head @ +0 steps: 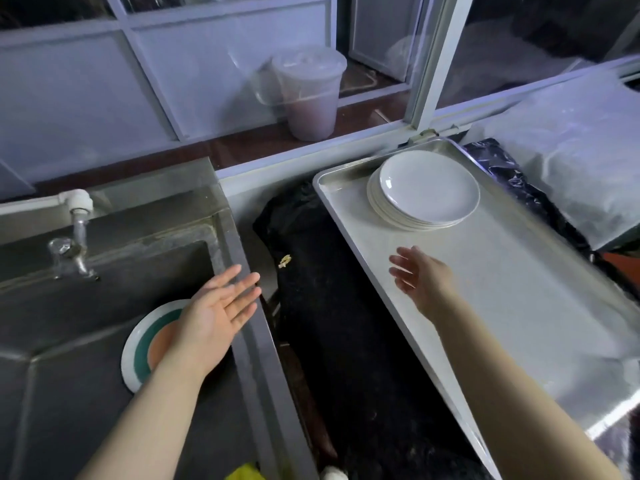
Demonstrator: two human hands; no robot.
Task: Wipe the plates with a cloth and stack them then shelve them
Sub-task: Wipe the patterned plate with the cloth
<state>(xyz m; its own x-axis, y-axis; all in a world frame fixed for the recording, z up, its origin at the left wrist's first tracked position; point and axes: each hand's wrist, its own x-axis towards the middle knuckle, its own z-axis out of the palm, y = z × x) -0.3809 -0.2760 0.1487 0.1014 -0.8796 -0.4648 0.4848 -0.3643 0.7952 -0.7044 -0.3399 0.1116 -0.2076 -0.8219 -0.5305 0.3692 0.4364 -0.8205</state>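
Observation:
A stack of several white plates [424, 190] sits at the far end of a large metal tray [519, 289] on the right. My right hand [420, 275] hovers over the tray just short of the stack, fingers straight, holding nothing. My left hand [214, 313] is held palm up with fingers spread above the sink's right rim, also empty. Beneath it, in the steel sink [69, 323], lies a plate with green and orange rings [142, 348], partly hidden by my hand and wrist. No cloth is in sight.
A tap [71, 249] juts from the sink's back wall. A black plastic-covered gap [332, 323] separates sink and tray. A lidded bucket wrapped in plastic [308, 95] stands on the ledge behind. White window frames run along the back. Something yellow [244, 472] shows at the bottom edge.

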